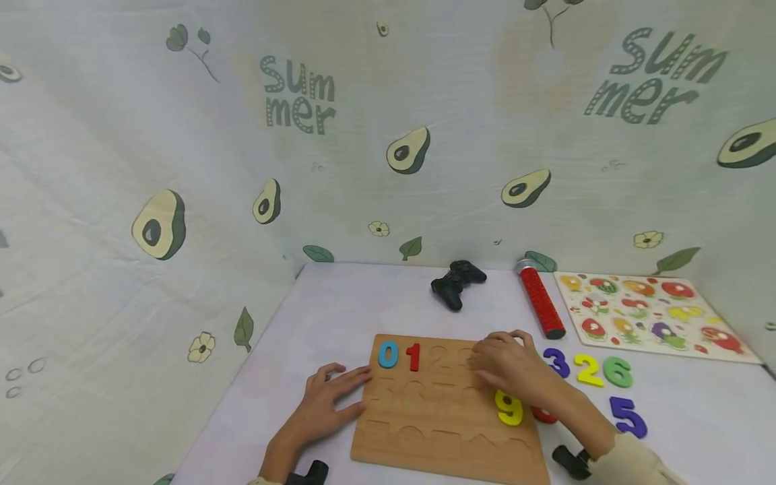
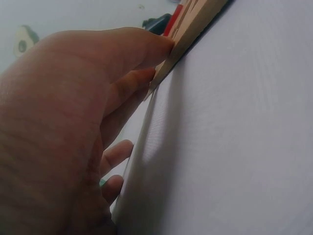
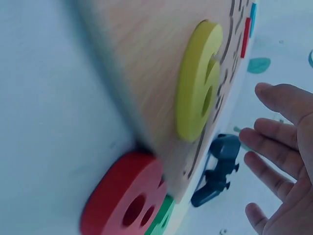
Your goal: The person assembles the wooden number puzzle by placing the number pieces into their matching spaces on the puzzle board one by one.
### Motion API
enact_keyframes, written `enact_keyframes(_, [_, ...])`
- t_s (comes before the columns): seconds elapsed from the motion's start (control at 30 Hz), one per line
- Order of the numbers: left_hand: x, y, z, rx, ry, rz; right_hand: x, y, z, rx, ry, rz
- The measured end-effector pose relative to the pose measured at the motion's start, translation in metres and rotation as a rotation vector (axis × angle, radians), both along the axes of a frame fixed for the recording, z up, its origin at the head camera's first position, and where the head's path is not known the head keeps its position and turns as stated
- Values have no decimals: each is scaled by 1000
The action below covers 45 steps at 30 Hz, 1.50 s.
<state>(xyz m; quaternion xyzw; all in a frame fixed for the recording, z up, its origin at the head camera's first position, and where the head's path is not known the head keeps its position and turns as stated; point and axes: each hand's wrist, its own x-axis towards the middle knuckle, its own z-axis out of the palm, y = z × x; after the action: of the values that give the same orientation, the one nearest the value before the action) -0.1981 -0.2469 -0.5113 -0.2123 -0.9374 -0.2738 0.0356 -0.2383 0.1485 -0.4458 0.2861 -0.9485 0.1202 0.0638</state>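
Observation:
A wooden number board point(image 1: 436, 431) lies on the table with a blue 0 point(image 1: 389, 354) and a red 1 point(image 1: 413, 357) set in its top row. My left hand point(image 1: 327, 401) lies flat on the table, its straight fingers point(image 2: 146, 49) touching the board's left edge point(image 2: 190, 29). My right hand point(image 1: 506, 364) hovers over the board's upper right with its fingers point(image 3: 279, 142) spread, holding nothing. A yellow 9 point(image 1: 508, 407) lies loose on the board's right side point(image 3: 198, 88). A red number point(image 3: 124, 200) lies beside the board, half hidden under my right forearm.
Loose on the table right of the board are a purple 3 point(image 1: 556, 362), yellow 2 point(image 1: 589, 370), green 6 point(image 1: 618, 372) and purple 5 point(image 1: 628, 417). Behind are a black game controller point(image 1: 457, 283), a red tube point(image 1: 541, 303) and a fruit puzzle board point(image 1: 651, 315). Avocado-print cloth walls enclose the table.

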Motion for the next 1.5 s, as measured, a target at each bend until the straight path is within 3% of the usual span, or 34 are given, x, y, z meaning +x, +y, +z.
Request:
enact_keyframes(0.27, [-1,-1,-5,-8,-4,18,5,20,-1,-9,11,-52])
enact_keyframes(0.63, [0,2,-3,-3,-19,17,12,47,0,-36,73,-84])
enact_keyframes(1.27, [1,1,-7,-17,34,39,18,91,-7,-42,20,-168])
enact_keyframes(1.5, [0,0,-5,-17,-13,45,19,101,-9,-34,16,-184])
